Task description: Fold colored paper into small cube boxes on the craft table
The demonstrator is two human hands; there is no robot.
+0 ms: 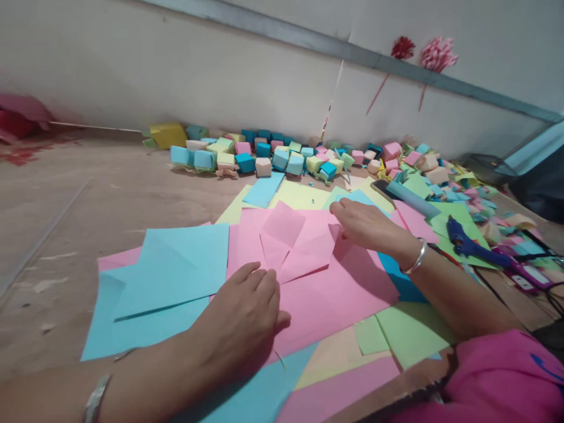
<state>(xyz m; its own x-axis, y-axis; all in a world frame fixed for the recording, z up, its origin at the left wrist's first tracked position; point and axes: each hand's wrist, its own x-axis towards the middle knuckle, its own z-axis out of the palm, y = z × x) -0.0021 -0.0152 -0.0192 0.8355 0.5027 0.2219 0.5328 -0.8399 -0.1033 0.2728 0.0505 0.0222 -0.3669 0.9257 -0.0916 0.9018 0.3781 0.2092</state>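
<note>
Folded pink paper (306, 249) is lying between left hand (247, 305) and right hand (363, 223)!
Both are curling; whether they're pinching, I can't tell.

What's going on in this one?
A person has both bare hands at a partly folded piece of pink paper that lies on larger pink sheets. The left hand is by its lower left edge and the right hand by its right corner; whether either one grips it is hard to tell. Light blue sheets lie to the left, small paper boxes line the wall, and a blue glue gun lies at the right.
</note>
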